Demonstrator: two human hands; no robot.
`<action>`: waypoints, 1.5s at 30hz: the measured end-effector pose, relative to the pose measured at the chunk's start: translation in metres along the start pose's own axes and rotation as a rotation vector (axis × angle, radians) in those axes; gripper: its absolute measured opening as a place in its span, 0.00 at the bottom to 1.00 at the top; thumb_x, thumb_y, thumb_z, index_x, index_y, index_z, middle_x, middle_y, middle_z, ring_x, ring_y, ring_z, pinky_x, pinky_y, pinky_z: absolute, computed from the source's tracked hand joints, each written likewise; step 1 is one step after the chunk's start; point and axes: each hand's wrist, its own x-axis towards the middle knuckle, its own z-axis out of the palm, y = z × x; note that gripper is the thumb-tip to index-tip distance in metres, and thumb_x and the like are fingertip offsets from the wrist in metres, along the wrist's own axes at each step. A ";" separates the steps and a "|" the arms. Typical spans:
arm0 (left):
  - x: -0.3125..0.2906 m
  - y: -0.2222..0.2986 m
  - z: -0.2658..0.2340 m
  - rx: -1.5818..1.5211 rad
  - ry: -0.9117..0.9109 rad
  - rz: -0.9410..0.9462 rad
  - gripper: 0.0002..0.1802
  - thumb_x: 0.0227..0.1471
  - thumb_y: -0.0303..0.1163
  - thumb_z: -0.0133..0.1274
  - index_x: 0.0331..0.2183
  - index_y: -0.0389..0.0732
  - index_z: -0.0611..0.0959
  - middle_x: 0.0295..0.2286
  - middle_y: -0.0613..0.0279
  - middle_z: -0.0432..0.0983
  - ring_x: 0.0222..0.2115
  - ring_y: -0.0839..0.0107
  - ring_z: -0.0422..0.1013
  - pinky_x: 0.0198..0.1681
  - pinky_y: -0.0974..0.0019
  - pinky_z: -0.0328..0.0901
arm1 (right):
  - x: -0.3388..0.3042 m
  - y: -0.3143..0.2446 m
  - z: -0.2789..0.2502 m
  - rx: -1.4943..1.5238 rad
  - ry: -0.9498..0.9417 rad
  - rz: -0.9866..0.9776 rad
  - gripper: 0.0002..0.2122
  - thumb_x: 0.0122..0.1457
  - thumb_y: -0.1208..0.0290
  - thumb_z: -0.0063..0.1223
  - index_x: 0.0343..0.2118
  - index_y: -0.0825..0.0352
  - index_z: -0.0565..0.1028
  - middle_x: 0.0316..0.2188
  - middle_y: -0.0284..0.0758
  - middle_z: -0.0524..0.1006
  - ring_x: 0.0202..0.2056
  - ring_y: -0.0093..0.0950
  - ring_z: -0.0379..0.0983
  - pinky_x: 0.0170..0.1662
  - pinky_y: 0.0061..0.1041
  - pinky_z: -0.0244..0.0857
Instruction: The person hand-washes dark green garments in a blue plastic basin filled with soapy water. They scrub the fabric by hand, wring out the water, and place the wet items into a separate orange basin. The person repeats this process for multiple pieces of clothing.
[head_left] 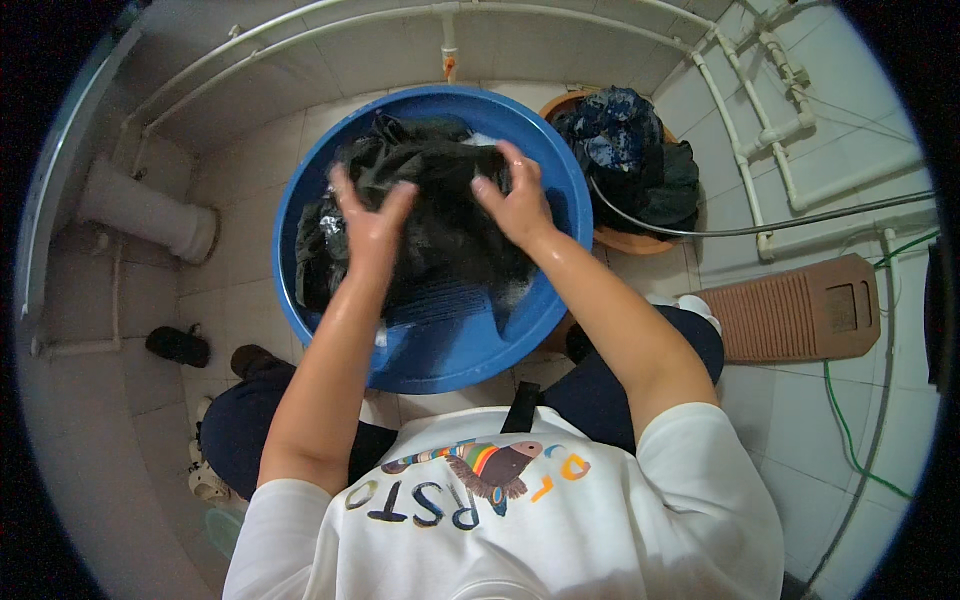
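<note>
Dark wet clothing lies heaped in a large blue plastic basin on the floor before me. My left hand is over the left part of the heap, thumb and fingers spread apart. Over the right part, my right hand also has its fingers spread, the thumb pointing inward. Both hands are wet and slightly blurred, and neither grips the cloth. A ridged washboard surface shows in the basin below the clothing. Some whitish suds show at the heap's upper right edge.
An orange-brown basin piled with dark clothes stands at the right, a grey hose crossing it. Further right lies a brown washboard. White pipes line the walls. A dark slipper lies on the left.
</note>
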 end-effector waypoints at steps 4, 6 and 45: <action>-0.007 -0.015 0.031 1.024 -0.418 0.186 0.37 0.35 0.32 0.56 0.50 0.57 0.62 0.53 0.49 0.46 0.46 0.54 0.60 0.41 0.58 0.63 | -0.007 -0.007 0.004 -0.451 -0.593 0.278 0.27 0.47 0.64 0.50 0.51 0.62 0.57 0.46 0.48 0.57 0.44 0.44 0.62 0.45 0.36 0.59; 0.003 -0.040 0.038 1.170 -0.469 0.160 0.36 0.38 0.31 0.53 0.50 0.60 0.61 0.54 0.53 0.46 0.45 0.56 0.61 0.38 0.60 0.65 | -0.003 0.007 0.017 -0.533 -0.680 0.394 0.26 0.47 0.66 0.49 0.51 0.62 0.57 0.49 0.48 0.55 0.43 0.44 0.63 0.40 0.37 0.63; 0.058 -0.074 0.000 -0.363 -0.375 -0.728 0.28 0.37 0.38 0.57 0.41 0.37 0.68 0.35 0.59 0.69 0.36 0.64 0.66 0.39 0.64 0.62 | 0.018 0.030 0.070 -0.141 -0.100 0.242 0.13 0.43 0.74 0.44 0.35 0.61 0.69 0.38 0.39 0.69 0.37 0.41 0.67 0.38 0.35 0.62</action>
